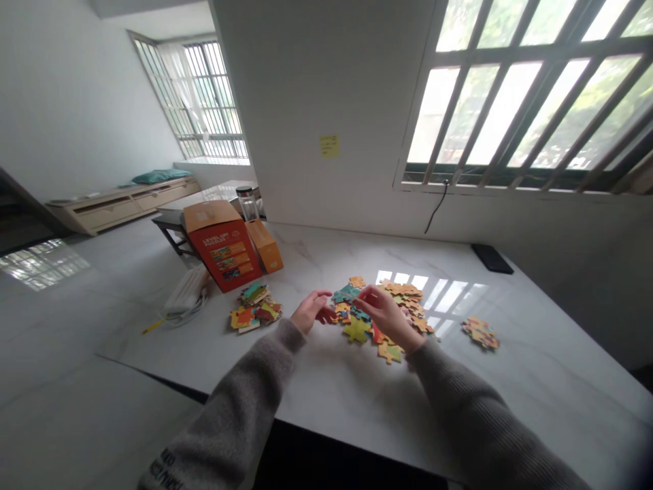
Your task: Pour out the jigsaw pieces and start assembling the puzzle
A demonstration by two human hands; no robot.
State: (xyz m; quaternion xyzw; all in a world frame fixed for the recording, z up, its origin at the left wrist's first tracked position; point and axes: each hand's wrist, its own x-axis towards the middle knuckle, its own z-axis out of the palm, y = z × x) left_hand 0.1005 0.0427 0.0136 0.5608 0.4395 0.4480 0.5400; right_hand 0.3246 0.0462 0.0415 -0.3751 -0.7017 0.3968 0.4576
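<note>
Jigsaw puzzle pieces [358, 329] lie in a loose heap on the marbled white table [326, 388], teal, yellow-green, orange and red among them. My left hand [311, 312] is at the heap's left edge, its fingers loosely curved and apart, with nothing seen in them. Over the middle of the heap, my right hand [385, 313] pinches what looks like a puzzle piece [353, 297] between thumb and fingertips. That piece is small and partly lost against the teal ones below. Behind the right hand, more orange-backed pieces [408, 291] are piled up, partly covered by it.
Left of my hands is a separate pile of pieces [255, 309]; another small cluster [480, 333] is at right. A red puzzle box [227, 255], an orange box [265, 246], a white power strip [186, 296] and a black phone [492, 258] surround them.
</note>
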